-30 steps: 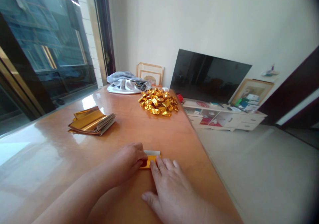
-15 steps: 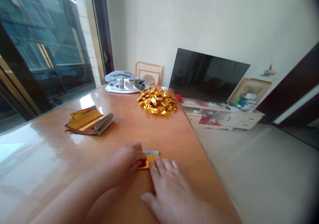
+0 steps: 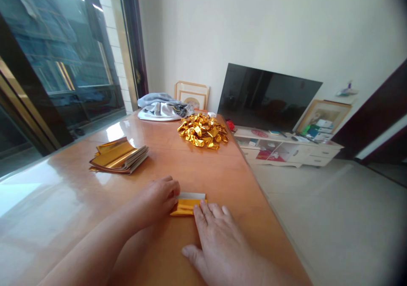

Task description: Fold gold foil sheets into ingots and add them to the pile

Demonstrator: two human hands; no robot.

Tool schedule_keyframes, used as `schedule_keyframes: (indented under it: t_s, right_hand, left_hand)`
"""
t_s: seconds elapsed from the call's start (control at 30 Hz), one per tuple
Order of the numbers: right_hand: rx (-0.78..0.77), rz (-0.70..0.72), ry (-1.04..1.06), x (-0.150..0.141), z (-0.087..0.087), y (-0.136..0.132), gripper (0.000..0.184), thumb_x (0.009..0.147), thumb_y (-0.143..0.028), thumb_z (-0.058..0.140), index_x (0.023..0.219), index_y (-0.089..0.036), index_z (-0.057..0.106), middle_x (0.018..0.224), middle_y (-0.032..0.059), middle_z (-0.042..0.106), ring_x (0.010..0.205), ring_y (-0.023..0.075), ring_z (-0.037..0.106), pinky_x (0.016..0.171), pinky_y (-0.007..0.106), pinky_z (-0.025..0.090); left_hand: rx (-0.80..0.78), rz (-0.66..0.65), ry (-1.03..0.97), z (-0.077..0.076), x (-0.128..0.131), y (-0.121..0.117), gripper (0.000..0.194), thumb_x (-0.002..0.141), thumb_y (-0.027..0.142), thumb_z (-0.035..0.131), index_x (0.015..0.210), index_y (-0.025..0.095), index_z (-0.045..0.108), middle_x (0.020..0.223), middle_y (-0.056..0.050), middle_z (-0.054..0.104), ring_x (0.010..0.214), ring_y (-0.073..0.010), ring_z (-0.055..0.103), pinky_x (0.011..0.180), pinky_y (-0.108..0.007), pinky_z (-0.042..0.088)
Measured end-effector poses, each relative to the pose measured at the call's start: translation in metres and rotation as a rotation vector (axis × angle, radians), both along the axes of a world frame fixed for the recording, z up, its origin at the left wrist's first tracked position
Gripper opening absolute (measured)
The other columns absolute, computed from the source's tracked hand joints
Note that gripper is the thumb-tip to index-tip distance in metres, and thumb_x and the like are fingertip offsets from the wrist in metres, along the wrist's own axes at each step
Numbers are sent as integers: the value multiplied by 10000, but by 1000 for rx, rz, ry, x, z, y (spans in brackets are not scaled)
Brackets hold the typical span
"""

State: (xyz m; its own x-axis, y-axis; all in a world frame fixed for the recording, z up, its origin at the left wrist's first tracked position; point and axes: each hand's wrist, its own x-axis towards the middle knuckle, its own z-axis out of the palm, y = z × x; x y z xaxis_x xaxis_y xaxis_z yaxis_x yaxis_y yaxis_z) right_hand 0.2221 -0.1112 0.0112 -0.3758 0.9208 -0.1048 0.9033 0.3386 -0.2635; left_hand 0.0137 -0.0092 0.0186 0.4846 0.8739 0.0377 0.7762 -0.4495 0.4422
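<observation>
Head view: hands apart, foil between them. Right hand (image 3: 221,243) lies flat, fingers (image 3: 210,212) pressing down on the right end of a folded gold foil strip (image 3: 187,206), thumb (image 3: 190,252) on the tabletop. No pinch. Left hand (image 3: 155,203) sits curled just off the strip's left end; can't tell if it touches. Strip is low centre of frame, long axis running left-right across the hands, white-backed edge (image 3: 190,196) along its far side. Right hand is on it, so nearer. Strip lies flat on a glossy orange-brown wooden table (image 3: 73,184). Upper left of the hands: stack of gold foil sheets (image 3: 119,159), top sheets curling. Further up, near the far end: heap of crumpled gold foil pieces (image 3: 202,131), with grey-and-white cloth (image 3: 163,110) behind it. Far right: dark flat-screen TV (image 3: 269,97) on a white TV cabinet (image 3: 286,152).
</observation>
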Motion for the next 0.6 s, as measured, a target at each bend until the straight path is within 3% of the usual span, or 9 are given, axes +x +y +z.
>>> schedule_keyframes:
  t_s: [0.37, 0.5, 0.6]
  right_hand:
    - [82, 5, 3, 1, -2, -1, 822, 897, -612, 511, 1522, -95, 385, 1554, 196, 378, 1430, 394, 312, 1185, 563, 175]
    - [103, -4, 3, 0, 1, -1, 790, 881, -621, 539, 1493, -130, 442, 1514, 196, 442, 1403, 390, 350, 1166, 556, 207]
    - [102, -11, -2, -1, 4, 0, 762, 874, -633, 544, 1461, -150, 487, 1493, 196, 466, 1374, 394, 383, 1149, 559, 229]
  left_hand:
    - [-55, -21, -93, -5, -3, 6, 168, 787, 149, 494, 772, 191, 656, 867, -34, 612, 762, -161, 587, 692, -263, 420]
    - [-78, 1, -101, -2, -3, 5, 193, 755, 129, 496, 800, 190, 674, 901, -38, 632, 806, -170, 603, 727, -267, 437]
    - [-102, -20, -116, 1, -4, 4, 194, 809, 174, 482, 789, 187, 676, 891, -38, 632, 792, -166, 605, 731, -271, 447]
